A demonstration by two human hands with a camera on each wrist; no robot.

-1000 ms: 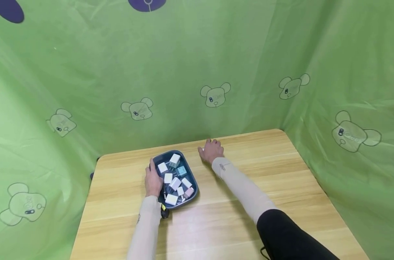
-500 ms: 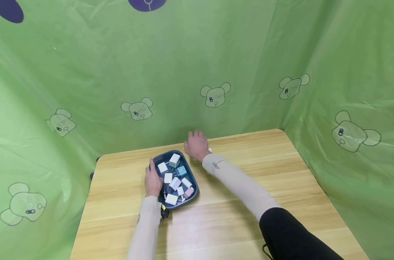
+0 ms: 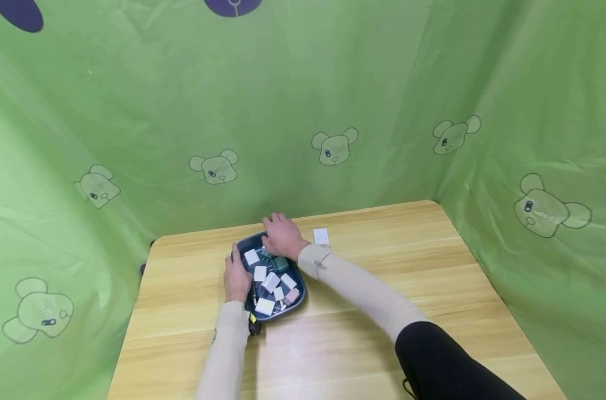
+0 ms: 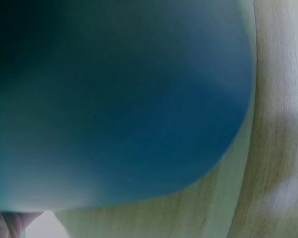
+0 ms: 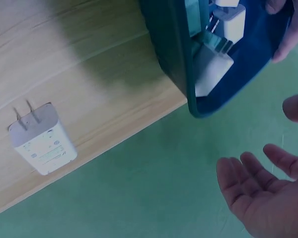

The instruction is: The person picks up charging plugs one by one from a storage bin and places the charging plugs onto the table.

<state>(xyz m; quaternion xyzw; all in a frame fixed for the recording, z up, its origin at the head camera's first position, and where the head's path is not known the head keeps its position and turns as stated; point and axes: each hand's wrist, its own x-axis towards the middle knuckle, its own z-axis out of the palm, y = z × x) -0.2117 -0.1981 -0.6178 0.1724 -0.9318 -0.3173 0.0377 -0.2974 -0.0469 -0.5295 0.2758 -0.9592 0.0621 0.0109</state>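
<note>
We see a dark blue bin (image 3: 303,290) on the left half of the wooden desk (image 3: 408,266), close to its far edge. Our left hand (image 3: 237,279) grips the bin's left side; the right wrist view shows its fingers at the rim. Our right hand (image 3: 283,236) is over the bin's far right corner, palm down, its fingers loosely bent and the thumb apart, with nothing held between them. We cannot tell whether it touches the rim.

Inside the bin lie several plug chargers, mostly white, including a broad white charger (image 3: 265,306) at the near end. A pink charger (image 3: 292,295) sits by the near right corner, and a green charger (image 3: 280,264) lies just below our right hand. One loose charger (image 5: 42,144), white with two metal prongs, lies on the desk, right of the bin and near the far edge. Behind the desk hangs a green curtain (image 3: 383,83) printed with bear heads.
</note>
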